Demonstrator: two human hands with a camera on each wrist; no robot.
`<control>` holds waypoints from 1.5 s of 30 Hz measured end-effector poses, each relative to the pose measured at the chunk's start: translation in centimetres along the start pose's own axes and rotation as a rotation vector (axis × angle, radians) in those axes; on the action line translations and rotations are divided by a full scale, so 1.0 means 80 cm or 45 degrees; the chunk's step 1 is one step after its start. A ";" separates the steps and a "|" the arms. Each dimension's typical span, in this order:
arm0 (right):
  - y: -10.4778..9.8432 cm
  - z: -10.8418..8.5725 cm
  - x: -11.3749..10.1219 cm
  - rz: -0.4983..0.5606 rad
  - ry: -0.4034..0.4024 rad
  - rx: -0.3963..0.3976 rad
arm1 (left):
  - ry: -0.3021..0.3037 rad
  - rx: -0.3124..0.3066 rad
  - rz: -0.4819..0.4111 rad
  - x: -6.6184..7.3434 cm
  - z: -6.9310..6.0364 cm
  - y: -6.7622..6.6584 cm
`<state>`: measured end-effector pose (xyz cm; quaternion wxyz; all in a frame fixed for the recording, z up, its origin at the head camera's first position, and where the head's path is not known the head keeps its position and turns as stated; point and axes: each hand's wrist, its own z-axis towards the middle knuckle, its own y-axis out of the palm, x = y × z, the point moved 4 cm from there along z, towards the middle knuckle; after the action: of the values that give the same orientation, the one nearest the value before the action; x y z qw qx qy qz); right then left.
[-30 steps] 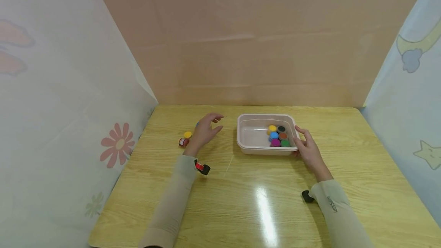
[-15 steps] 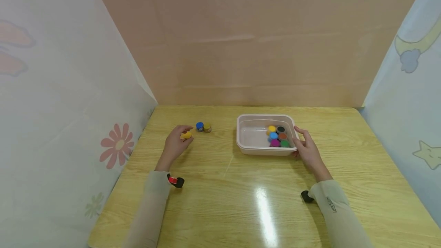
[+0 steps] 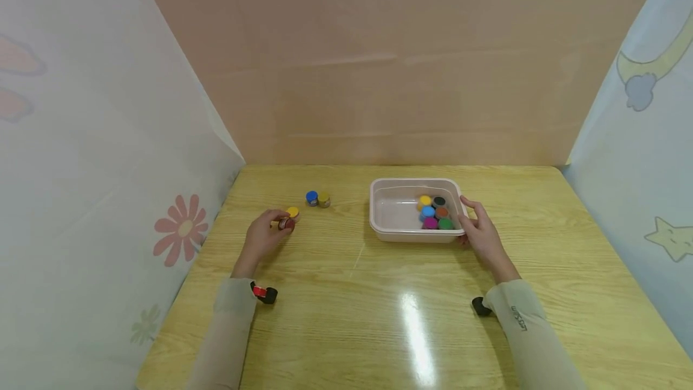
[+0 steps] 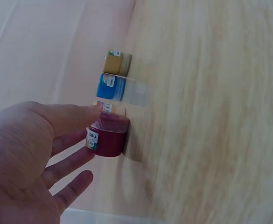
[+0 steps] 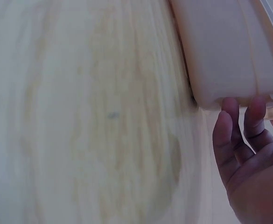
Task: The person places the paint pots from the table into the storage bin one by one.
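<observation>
My left hand (image 3: pixel 262 236) pinches a dark red paint jar (image 4: pixel 109 136) between thumb and fingers; the jar lies tipped on its side in the left wrist view's tilted picture, and I cannot tell whether it touches the table. Right behind it stands a yellow-lidded paint jar (image 3: pixel 293 212). Farther back, a blue jar (image 3: pixel 311 198) and a mustard-yellow jar (image 3: pixel 323 199) stand side by side. My right hand (image 3: pixel 483 239) grips the right end of a pale pink plastic box (image 3: pixel 400 236), fingertips against its outer wall in the right wrist view.
Several paint jars with yellow, black, blue, brown, purple and green (image 3: pixel 445 224) lids sit in the box's right half. The wooden table (image 3: pixel 346 294) meets a brown back wall (image 3: pixel 400 77) and patterned side sheets (image 3: pixel 108 167).
My left hand has moved left and toward me, from beside the box to the small jars, first at the yellow-lidded one, now holding the dark red jar. The right hand stays on the box.
</observation>
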<state>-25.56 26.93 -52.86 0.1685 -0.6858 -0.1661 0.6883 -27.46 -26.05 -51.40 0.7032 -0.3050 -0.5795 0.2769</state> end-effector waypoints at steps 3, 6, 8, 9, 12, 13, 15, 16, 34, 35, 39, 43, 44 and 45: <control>0.000 0.001 0.001 -0.002 0.005 -0.004 | 0.005 -0.020 0.034 -0.002 -0.001 0.001; 0.000 0.001 0.001 0.000 0.010 0.001 | 0.007 -0.042 0.051 -0.002 -0.001 0.002; -0.001 0.001 0.000 0.003 0.006 0.000 | 0.010 -0.051 0.056 -0.002 -0.001 0.003; -0.001 0.001 0.000 0.008 0.008 0.003 | 0.005 -0.055 0.049 -0.001 -0.001 0.003; -0.001 0.001 -0.001 0.014 0.015 -0.008 | 0.005 -0.063 0.045 0.000 -0.001 0.003; -0.001 0.001 -0.001 0.013 0.020 -0.011 | 0.006 -0.067 0.047 0.000 -0.002 0.003; -0.001 0.002 -0.001 0.016 0.035 -0.020 | 0.009 -0.079 0.055 0.001 -0.002 0.004; 0.000 0.003 0.000 0.013 0.040 -0.027 | 0.008 -0.088 0.059 0.001 -0.003 0.004; -0.001 0.004 -0.001 0.023 0.027 -0.017 | 0.012 -0.254 -0.046 -0.003 -0.004 0.014; -0.001 0.003 -0.001 0.026 0.023 -0.012 | 0.015 -0.253 -0.044 -0.003 -0.004 0.014; -0.001 0.002 -0.001 0.030 0.013 -0.005 | 0.027 -0.240 -0.029 -0.005 -0.003 0.016; 0.000 0.000 -0.002 0.027 0.010 -0.010 | 0.051 -0.232 -0.017 -0.004 -0.003 0.019; 0.000 0.000 -0.002 0.028 0.013 -0.012 | 0.057 -0.229 -0.015 -0.003 -0.003 0.019; 0.000 0.000 -0.003 0.027 0.016 -0.014 | 0.066 -0.225 -0.008 -0.002 -0.003 0.019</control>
<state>-25.59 26.82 -52.68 0.1583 -0.6929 -0.1615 0.6846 -27.29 -25.19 -52.66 0.6893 -0.3710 -0.5842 0.2145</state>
